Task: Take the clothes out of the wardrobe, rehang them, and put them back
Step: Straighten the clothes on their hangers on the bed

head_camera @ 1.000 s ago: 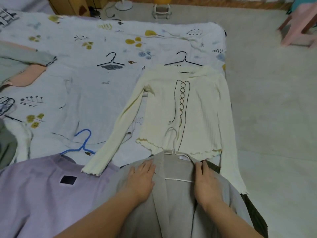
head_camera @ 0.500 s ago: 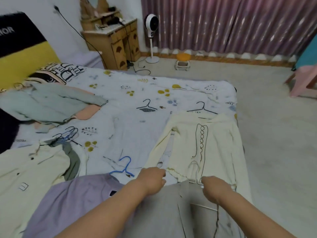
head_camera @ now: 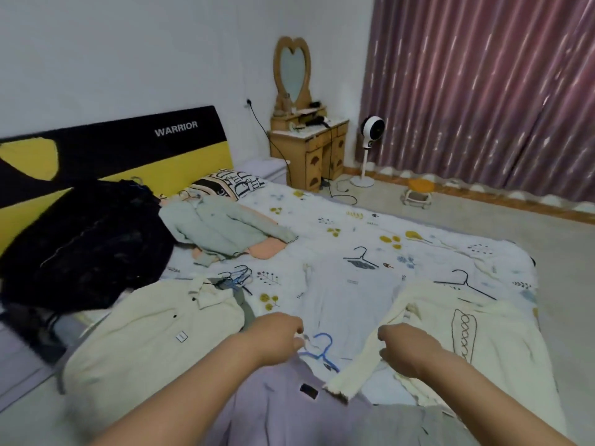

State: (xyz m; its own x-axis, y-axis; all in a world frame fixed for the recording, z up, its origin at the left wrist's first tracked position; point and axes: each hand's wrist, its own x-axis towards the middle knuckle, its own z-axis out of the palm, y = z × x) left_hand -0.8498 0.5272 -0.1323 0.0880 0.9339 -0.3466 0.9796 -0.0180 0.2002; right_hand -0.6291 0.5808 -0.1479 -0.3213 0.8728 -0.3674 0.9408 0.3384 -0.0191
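Observation:
Several clothes lie spread on the bed [head_camera: 322, 226]. A lilac garment [head_camera: 283, 403] on a blue hanger [head_camera: 318, 347] lies nearest me, with a grey garment [head_camera: 402, 423] to its right. A cream lace-up top [head_camera: 502, 336] lies on a black hanger [head_camera: 463, 284], its sleeve reaching over the lilac garment. My left hand [head_camera: 277, 338] hovers with curled fingers just left of the blue hanger's hook. My right hand [head_camera: 402, 347] is curled above the cream sleeve. Neither hand visibly holds anything.
A cream buttoned shirt [head_camera: 154, 336], a black pile [head_camera: 83, 239], a pale green top [head_camera: 219, 226], loose hangers [head_camera: 236, 278] and a pale shirt [head_camera: 351, 294] on a black hanger fill the bed. A dresser [head_camera: 309, 149], a fan [head_camera: 370, 133] and a stool [head_camera: 418, 191] stand beyond; bare floor lies to the right.
My view has risen from the grey garment to the whole bed. Both hands have come off the grey garment and its hanger, curled up, and moved left over the lilac garment.

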